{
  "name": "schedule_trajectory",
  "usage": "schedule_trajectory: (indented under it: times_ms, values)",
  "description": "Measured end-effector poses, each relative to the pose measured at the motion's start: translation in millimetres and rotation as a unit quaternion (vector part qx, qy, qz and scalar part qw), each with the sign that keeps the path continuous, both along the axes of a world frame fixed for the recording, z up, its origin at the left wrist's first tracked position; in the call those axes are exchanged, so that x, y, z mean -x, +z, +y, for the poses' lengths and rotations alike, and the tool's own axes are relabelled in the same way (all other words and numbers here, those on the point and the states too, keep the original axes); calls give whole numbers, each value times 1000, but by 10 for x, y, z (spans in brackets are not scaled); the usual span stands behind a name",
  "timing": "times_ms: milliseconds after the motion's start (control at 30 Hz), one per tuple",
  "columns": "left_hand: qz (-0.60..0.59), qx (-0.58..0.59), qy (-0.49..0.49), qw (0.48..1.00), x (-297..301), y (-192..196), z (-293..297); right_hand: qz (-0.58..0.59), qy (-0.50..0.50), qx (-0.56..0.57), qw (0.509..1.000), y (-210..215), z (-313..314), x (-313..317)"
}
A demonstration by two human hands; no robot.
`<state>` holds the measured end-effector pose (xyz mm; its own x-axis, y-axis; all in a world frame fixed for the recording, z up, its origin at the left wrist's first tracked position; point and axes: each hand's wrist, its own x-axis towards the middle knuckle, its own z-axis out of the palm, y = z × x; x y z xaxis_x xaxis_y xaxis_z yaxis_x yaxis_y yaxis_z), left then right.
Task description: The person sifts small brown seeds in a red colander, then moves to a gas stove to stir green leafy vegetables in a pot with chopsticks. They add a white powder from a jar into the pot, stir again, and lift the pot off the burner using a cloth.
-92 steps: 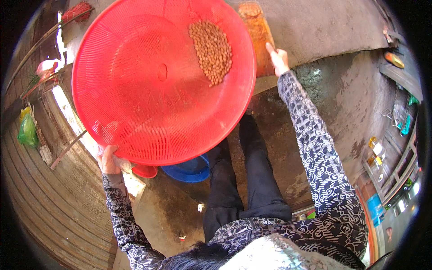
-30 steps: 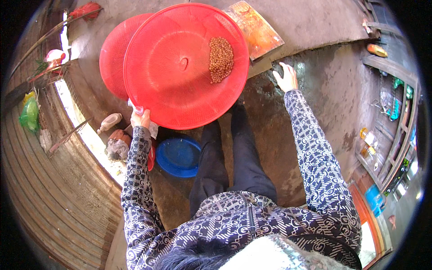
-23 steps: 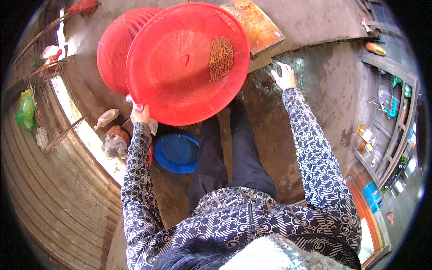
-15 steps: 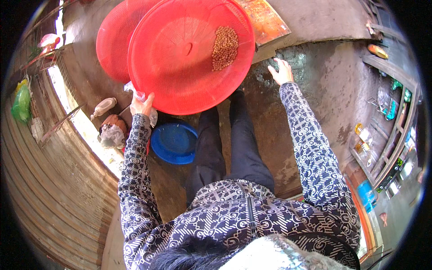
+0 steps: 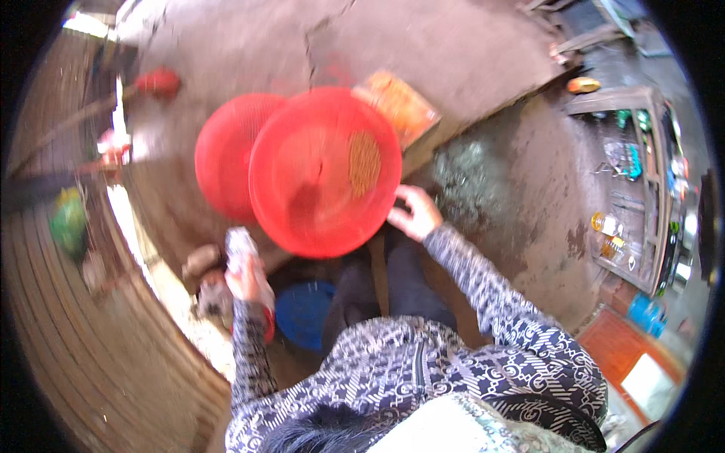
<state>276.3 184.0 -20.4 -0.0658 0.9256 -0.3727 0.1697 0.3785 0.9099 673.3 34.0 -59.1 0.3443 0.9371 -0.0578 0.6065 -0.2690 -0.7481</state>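
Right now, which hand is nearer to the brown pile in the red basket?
Right. The right hand is by the red basket's lower-right rim, below and right of the brown pile; the left hand is farther, off the basket's lower-left side.

Brown bean-like pieces, individually indistinct

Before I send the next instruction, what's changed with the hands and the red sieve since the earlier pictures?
The left hand let go of the round red plastic sieve, keeping the clear plastic bag. The right hand moved left to the sieve's right rim; blur hides whether it touches. The sieve looks farther from the camera. The brown bean-like pile stays on its right side.
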Motion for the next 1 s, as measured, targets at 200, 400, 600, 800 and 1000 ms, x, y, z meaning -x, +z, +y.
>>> schedule_trajectory:
  times_ms: [200, 400, 600, 800, 1000]
  values:
    - [-47, 189, -246, 949, -1257, 1052, -536, 225, 141, -15, 964, 1493, -171, 562]
    - [-125, 87, -536, 831, -2547, 1455, -1092, 237, 105, -28, 965, 2179, -877, -5]
    - [-14, 185, -663, 725, -3915, 2039, -1888, 190, -75, -21, 979, 2185, -2223, -1270]
    - [60, -24, -786, 615, -5487, 2198, -3056, 70, -221, -77, 970, 2205, -3953, -2619]
    - [-2, 14, -752, 659, -6785, 2327, -4018, 365, -316, -125, 867, 2196, -5274, -3650]
